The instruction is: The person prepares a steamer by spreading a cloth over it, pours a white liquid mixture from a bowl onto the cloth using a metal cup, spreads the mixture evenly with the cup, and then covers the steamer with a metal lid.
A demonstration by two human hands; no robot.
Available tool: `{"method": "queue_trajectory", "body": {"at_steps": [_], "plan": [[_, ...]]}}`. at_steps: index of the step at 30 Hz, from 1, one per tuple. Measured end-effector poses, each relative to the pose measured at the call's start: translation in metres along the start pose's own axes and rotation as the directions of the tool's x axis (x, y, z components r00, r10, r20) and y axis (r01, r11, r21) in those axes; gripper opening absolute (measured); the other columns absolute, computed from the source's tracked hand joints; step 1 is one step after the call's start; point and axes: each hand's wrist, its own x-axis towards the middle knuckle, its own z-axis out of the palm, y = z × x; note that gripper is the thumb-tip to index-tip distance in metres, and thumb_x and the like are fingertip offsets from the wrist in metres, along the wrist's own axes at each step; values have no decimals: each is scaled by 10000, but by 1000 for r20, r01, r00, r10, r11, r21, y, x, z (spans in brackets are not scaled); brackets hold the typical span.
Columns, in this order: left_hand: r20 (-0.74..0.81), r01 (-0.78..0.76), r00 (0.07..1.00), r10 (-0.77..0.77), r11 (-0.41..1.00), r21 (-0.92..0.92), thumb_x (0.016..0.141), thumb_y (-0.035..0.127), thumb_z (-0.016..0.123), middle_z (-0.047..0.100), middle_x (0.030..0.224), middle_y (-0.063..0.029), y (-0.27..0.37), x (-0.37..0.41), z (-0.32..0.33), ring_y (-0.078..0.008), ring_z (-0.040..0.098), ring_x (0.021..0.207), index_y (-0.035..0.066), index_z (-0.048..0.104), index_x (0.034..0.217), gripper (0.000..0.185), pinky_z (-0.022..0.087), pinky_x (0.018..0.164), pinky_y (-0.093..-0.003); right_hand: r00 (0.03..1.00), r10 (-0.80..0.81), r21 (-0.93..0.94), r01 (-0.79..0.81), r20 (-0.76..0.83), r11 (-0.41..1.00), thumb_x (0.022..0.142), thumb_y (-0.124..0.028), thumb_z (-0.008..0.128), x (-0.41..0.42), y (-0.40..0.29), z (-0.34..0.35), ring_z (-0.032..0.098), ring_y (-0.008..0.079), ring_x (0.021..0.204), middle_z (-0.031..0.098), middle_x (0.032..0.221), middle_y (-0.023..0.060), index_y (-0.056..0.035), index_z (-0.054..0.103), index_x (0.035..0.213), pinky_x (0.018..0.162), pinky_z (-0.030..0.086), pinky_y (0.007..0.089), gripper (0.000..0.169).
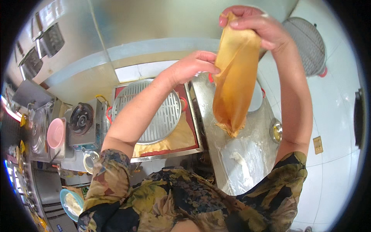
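A long, wet-looking yellow-brown sheet (236,84), perhaps cloth, hangs in folds above the metal worktop. My right hand (252,26) grips its bunched top end between thumb and fingers. At its left edge, my left hand (200,66) pinches the sheet, thumb in front and the other fingers partly behind. The lower end is gathered into a crumpled tip. Behind the sheet, a round pot or pan (255,98) with red handles is partly hidden. Clear plastic film (232,162) with a white, dough-like strip (245,169) lies on the worktop below.
Left of the worktop (207,121), a round slotted metal steamer tray (162,116) with red handles rests over brown sheeting. Farther left are a gas burner (82,118) and a pink basin (56,133). A small metal bowl (276,132) with yellow liquid sits near the worktop's right edge.
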Motion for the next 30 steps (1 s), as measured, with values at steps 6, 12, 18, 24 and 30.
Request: {"method": "queue_trajectory", "body": {"at_steps": [6,12,18,24,30], "plan": [[-45,146,989,-140,968,202,852,130,669,712,1075,-35,31,-108,-49,-108,614,1018,4,701,1151,326,455,955,-286,950,-238,-33,236,-204,971,868,-39,645,41,-64,21,646,154,861,670,952,66,26,660,1039,787,528,283,183],[-356,389,899,-256,840,378,882,167,676,687,984,4,24,-241,-98,-78,590,922,20,699,1107,269,481,829,-269,859,-393,-60,396,-329,916,888,-37,637,76,-64,37,629,143,865,656,930,51,9,657,1053,801,507,260,173],[-676,466,729,-111,804,371,957,251,604,599,811,69,55,-360,-179,-60,536,769,87,679,939,181,442,701,-246,915,-242,-161,198,-322,967,986,-256,608,99,-30,22,618,107,1023,659,1086,14,-18,627,1265,882,489,259,367],[-774,615,538,333,474,631,977,255,573,612,726,-29,125,-380,-229,-125,563,692,24,648,892,258,460,658,-311,904,-166,-274,56,-394,960,956,-264,642,140,0,31,602,114,912,663,1001,17,4,669,1165,832,487,279,341],[-664,639,493,563,283,715,981,243,573,658,846,-80,158,-393,-201,-166,605,777,29,653,1090,253,488,730,-309,817,-232,-224,130,-528,966,952,-282,656,147,41,34,554,97,848,643,977,-9,-9,675,1162,755,444,260,345]]}}
